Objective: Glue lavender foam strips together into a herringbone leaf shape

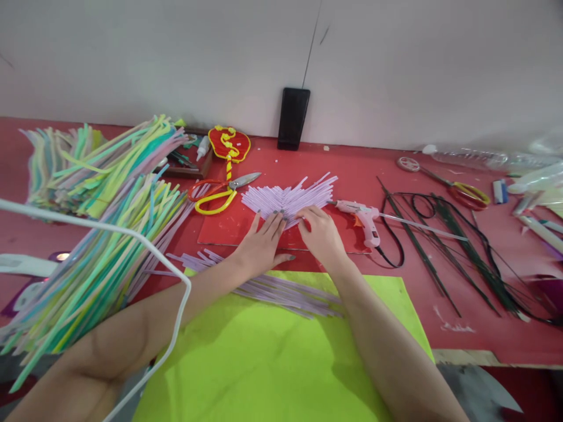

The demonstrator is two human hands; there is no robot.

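Red bench [360, 161], cluttered both sides. Lilac strips [308, 196] fan out at frame centre. Left hand [263, 243] lies flat, thumb spread; right hand [323, 234] curls over their lower edge, any pinch unclear. Uneven pressure could skew them; if hot, the nearby glue gun [359, 210] might burn.

Left hand [262, 244] palm-down — splayed; right hand [322, 235] — curled inward.

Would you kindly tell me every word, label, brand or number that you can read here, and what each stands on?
No text can be read.
White marks on the red table: too blurred to tell whether they are writing.
Pink glue gun: any lettering is too small to read.
Black phone: no lettering shows.
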